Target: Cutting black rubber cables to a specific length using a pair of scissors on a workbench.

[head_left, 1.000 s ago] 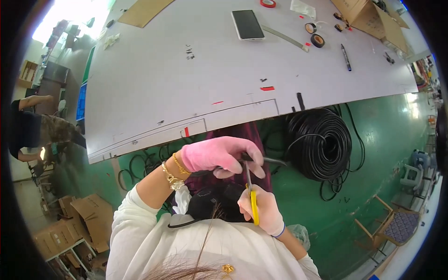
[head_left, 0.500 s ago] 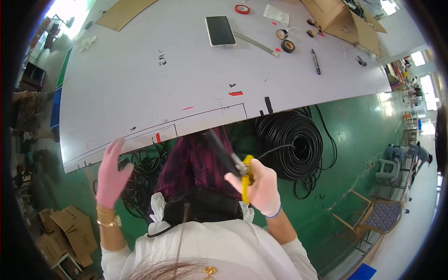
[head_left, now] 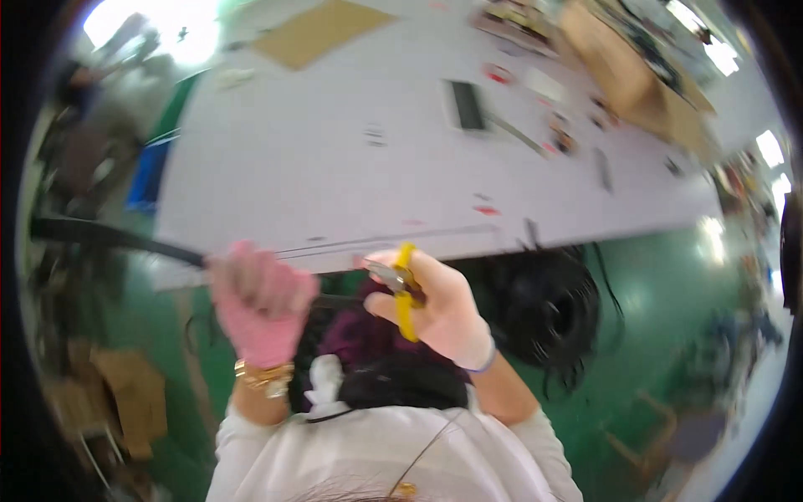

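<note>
My left hand (head_left: pixel 261 305), in a pink glove, is closed in a fist around a black cable (head_left: pixel 117 236). The thick dark length sticks out of the fist toward the far left, and a thinner dark stretch shows on the fist's right side. My right hand (head_left: pixel 447 314), in a pale glove, wraps around yellow-handled cutting pliers (head_left: pixel 405 314). Their metal jaws point left, toward the pink fist. Both hands are held in front of my body at the near table edge. Motion blurs the fine detail of the cable between the hands.
On the white table (head_left: pixel 293 167) lie a phone (head_left: pixel 467 105), a metal ruler (head_left: pixel 517 135), red tape (head_left: pixel 497 74) and a cardboard sheet (head_left: pixel 322 33). An open carton (head_left: pixel 619 75) stands far right. A black cable coil (head_left: pixel 548 309) rests on the green floor, with a chair (head_left: pixel 669 435) beyond.
My left hand, open and empty before, has moved right and closed around the black cable. The cable now stretches leftward. My right hand has moved left with the pliers, and the view has shifted.
</note>
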A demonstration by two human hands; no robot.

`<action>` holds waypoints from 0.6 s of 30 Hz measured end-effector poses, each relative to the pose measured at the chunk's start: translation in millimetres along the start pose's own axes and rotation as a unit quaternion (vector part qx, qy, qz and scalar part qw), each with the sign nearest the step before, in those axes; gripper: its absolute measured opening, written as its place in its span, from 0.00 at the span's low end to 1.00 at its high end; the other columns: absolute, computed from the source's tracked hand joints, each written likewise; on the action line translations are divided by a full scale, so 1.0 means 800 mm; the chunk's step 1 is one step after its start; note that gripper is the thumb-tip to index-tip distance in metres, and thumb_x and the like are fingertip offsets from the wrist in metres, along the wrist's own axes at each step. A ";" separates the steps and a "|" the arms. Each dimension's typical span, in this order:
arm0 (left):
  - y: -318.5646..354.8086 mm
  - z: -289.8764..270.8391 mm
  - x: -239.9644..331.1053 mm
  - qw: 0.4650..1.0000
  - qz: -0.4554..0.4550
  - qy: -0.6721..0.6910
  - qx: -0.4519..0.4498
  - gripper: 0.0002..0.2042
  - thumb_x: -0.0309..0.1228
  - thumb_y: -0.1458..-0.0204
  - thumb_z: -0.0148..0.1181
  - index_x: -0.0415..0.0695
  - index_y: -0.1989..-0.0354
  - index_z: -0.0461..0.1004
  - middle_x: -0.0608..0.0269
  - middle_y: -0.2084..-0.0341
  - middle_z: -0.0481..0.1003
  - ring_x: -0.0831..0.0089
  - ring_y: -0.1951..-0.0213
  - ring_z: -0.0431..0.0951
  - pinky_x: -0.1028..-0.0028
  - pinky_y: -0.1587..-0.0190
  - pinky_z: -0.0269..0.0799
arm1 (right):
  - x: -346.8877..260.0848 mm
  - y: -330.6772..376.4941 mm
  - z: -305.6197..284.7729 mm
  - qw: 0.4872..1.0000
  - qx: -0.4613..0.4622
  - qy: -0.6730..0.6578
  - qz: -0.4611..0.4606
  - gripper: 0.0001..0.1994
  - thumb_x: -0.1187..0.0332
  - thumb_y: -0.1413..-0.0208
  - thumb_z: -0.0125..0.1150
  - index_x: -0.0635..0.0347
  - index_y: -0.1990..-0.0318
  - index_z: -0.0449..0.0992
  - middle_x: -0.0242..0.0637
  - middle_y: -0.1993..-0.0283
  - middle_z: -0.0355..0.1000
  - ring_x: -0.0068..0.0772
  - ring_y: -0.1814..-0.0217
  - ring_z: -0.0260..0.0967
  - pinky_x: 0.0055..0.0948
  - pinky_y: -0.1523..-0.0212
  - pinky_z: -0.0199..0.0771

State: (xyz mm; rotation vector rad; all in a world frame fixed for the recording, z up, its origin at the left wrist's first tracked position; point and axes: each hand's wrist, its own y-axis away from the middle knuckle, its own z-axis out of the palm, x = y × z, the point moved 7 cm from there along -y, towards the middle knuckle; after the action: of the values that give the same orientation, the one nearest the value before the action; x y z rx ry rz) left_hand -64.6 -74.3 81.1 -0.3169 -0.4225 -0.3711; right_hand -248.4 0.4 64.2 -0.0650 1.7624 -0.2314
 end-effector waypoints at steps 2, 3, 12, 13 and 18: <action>0.000 -0.009 0.008 0.997 0.004 0.058 0.042 0.24 0.47 0.31 0.47 0.53 0.80 0.54 0.77 0.86 0.49 0.84 0.89 0.45 0.78 0.85 0.43 | 0.026 -0.001 0.063 0.964 -0.175 -0.067 0.189 0.17 0.75 0.47 0.70 0.65 0.50 0.76 0.31 0.61 0.75 0.18 0.60 0.69 0.22 0.55 0.72; -0.003 -0.016 0.008 0.996 -0.010 0.085 0.037 0.24 0.48 0.30 0.46 0.53 0.79 0.54 0.76 0.85 0.50 0.84 0.89 0.44 0.78 0.86 0.40 | 0.037 0.005 0.081 0.954 -0.241 -0.115 0.139 0.15 0.76 0.46 0.68 0.67 0.51 0.75 0.33 0.61 0.75 0.22 0.60 0.71 0.25 0.55 0.72; 0.014 -0.173 0.170 0.960 0.139 0.239 0.044 0.20 0.48 0.30 0.46 0.50 0.73 0.59 0.76 0.80 0.49 0.84 0.86 0.44 0.77 0.84 0.40 | 0.029 -0.006 0.105 0.940 -0.225 -0.008 0.258 0.08 0.73 0.42 0.64 0.67 0.61 0.73 0.30 0.72 0.70 0.16 0.76 0.63 0.19 0.74 0.63; 0.027 -0.196 0.189 0.956 0.166 0.238 0.043 0.20 0.48 0.30 0.46 0.50 0.73 0.59 0.76 0.80 0.49 0.84 0.86 0.44 0.77 0.84 0.40 | 0.030 -0.017 0.100 0.951 -0.222 0.081 0.201 0.10 0.71 0.42 0.67 0.66 0.60 0.73 0.26 0.73 0.69 0.14 0.76 0.62 0.18 0.75 0.61; 0.066 -0.316 0.222 0.874 0.156 -0.190 0.419 0.15 0.38 0.36 0.58 0.39 0.50 0.69 0.74 0.81 0.60 0.78 0.85 0.60 0.73 0.79 0.62 | 0.033 -0.077 0.137 0.913 -0.274 0.296 -0.066 0.14 0.72 0.48 0.74 0.67 0.65 0.71 0.38 0.81 0.64 0.32 0.82 0.59 0.29 0.77 0.63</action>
State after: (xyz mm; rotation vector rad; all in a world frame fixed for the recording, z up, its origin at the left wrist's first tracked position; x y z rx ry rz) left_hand 192.8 -171.5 -69.3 0.4040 -0.8611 0.2189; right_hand -151.8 -77.9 30.1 -0.5729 2.3890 0.1812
